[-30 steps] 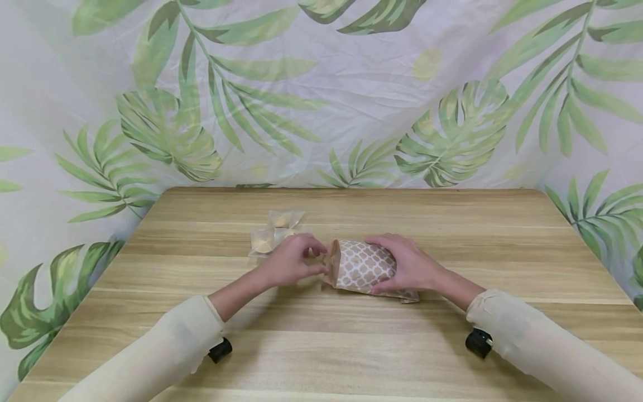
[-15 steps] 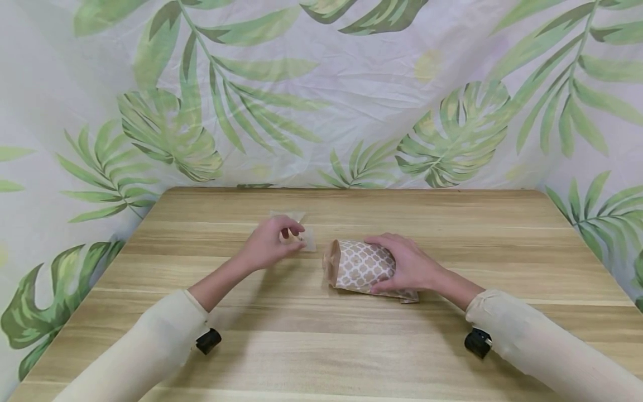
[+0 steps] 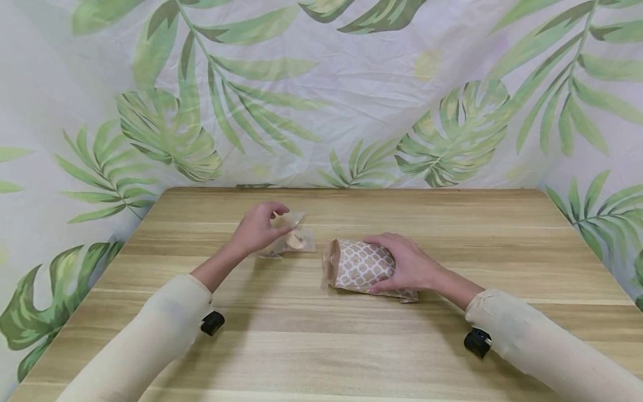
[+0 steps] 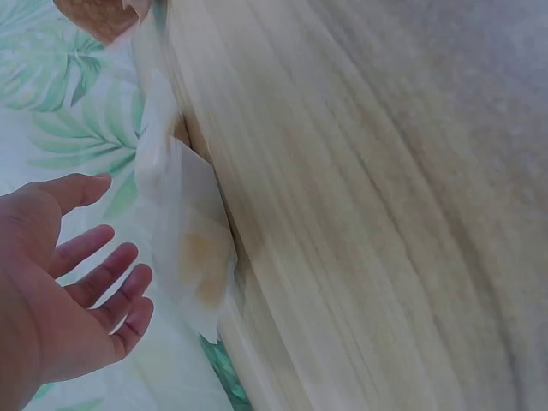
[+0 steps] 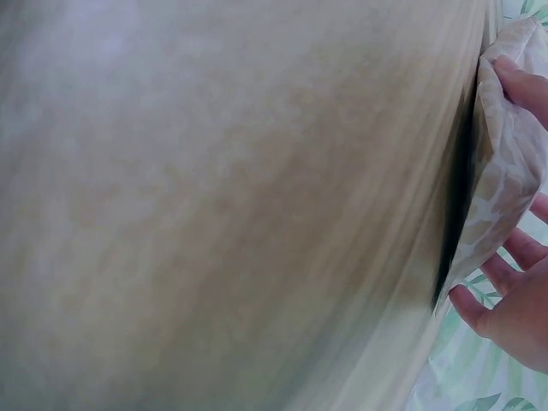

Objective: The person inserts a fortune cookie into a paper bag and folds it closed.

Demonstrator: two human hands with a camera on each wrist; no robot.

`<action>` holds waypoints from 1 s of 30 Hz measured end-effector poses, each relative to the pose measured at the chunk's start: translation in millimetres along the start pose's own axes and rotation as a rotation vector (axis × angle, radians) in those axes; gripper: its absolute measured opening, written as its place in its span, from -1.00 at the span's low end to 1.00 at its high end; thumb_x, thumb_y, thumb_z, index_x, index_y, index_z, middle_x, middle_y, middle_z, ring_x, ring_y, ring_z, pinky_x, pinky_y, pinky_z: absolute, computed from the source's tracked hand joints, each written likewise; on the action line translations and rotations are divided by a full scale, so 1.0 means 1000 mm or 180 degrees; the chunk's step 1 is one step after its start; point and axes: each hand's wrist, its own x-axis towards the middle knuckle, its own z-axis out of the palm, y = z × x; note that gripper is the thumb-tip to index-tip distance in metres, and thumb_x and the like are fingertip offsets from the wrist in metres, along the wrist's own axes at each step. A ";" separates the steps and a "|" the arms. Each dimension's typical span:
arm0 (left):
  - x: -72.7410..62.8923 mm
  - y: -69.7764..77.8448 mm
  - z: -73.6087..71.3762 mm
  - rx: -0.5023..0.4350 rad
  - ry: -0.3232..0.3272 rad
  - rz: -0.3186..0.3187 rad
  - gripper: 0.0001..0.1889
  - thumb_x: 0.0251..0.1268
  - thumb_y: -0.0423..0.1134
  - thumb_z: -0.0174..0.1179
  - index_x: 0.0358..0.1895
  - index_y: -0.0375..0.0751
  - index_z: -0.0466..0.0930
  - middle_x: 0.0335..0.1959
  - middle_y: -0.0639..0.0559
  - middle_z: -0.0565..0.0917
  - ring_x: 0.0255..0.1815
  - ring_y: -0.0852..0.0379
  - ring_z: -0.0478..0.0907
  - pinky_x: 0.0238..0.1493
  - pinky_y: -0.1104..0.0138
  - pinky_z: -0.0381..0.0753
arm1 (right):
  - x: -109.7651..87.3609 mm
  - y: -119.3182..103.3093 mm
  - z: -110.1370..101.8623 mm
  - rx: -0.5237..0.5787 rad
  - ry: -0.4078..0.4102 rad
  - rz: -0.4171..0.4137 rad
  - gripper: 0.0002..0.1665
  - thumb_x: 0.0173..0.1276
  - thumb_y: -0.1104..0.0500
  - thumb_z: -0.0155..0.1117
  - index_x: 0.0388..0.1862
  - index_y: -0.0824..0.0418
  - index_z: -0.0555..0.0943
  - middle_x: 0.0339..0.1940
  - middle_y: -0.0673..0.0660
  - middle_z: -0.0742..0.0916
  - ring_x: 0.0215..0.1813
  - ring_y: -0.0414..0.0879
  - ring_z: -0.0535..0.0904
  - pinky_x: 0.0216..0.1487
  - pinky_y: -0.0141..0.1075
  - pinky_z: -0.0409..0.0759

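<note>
A brown paper bag (image 3: 364, 263) with a white lattice print lies on its side, its mouth facing left. My right hand (image 3: 409, 263) holds it from the right end, thumb on the near side and fingers on the far side. In the right wrist view the bag (image 5: 505, 163) sits between thumb and fingers. Clear film shows at the bag's mouth. My left hand (image 3: 258, 228) is over small clear packets (image 3: 296, 241) with pale round pieces inside, partly hiding them. The left wrist view shows that hand (image 4: 64, 282) with spread, slightly bent fingers beside a packet (image 4: 201, 248), holding nothing.
The wooden table (image 3: 321, 357) reaches back to a leaf-printed cloth (image 3: 351, 100) hanging behind and at both sides. A black wrist camera (image 3: 212, 322) hangs below the left sleeve, and another black camera (image 3: 477, 341) below the right sleeve.
My left hand has left the bag's mouth and moved left and back to the packets, its fingers coming away from the bag. The right hand and bag stay where they were.
</note>
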 end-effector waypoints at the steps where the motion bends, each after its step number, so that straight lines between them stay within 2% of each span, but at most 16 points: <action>1: 0.001 -0.001 0.000 0.0014 -0.0007 -0.0029 -0.58 0.33 -0.30 0.38 0.16 -0.50 0.62 0.12 -0.38 0.67 0.12 -0.34 0.59 0.14 -0.11 0.58 | 0.000 0.000 0.000 0.0002 -0.0001 -0.0004 0.19 -0.17 -0.14 0.79 0.44 0.24 0.48 0.31 0.19 0.66 0.34 0.20 0.54 0.36 0.23 0.43; 10: 0.013 -0.007 0.002 0.0163 -0.0030 -0.0311 -0.41 0.31 -0.15 0.40 0.29 -0.47 0.55 0.27 -0.37 0.60 0.28 -0.33 0.53 0.27 -0.17 0.48 | 0.000 0.000 0.000 -0.0011 0.0004 -0.0007 0.18 -0.17 -0.13 0.79 0.43 0.24 0.49 0.28 0.19 0.68 0.32 0.19 0.56 0.35 0.21 0.45; 19: 0.020 -0.014 0.002 0.0276 -0.0279 -0.0734 -0.24 0.34 0.05 0.38 0.42 -0.43 0.42 0.33 -0.41 0.53 0.34 -0.36 0.47 0.33 -0.18 0.44 | 0.000 0.000 -0.001 -0.0008 -0.0001 0.0000 0.17 -0.17 -0.12 0.79 0.43 0.23 0.49 0.29 0.20 0.67 0.33 0.20 0.56 0.36 0.20 0.45; 24: 0.021 -0.016 0.002 0.0228 -0.0373 -0.0820 -0.23 0.36 0.07 0.36 0.43 -0.41 0.40 0.34 -0.39 0.52 0.34 -0.35 0.47 0.31 -0.17 0.46 | 0.000 0.000 -0.001 -0.0023 -0.0012 0.0012 0.16 -0.16 -0.12 0.79 0.43 0.22 0.50 0.30 0.20 0.66 0.34 0.20 0.55 0.37 0.22 0.42; 30: 0.020 -0.018 0.000 0.0142 -0.0453 -0.0805 -0.24 0.38 0.05 0.34 0.43 -0.45 0.39 0.33 -0.44 0.51 0.33 -0.37 0.46 0.31 -0.18 0.46 | 0.000 0.001 0.000 -0.0015 -0.0013 0.0008 0.16 -0.16 -0.12 0.80 0.43 0.21 0.50 0.31 0.20 0.66 0.35 0.21 0.54 0.38 0.23 0.41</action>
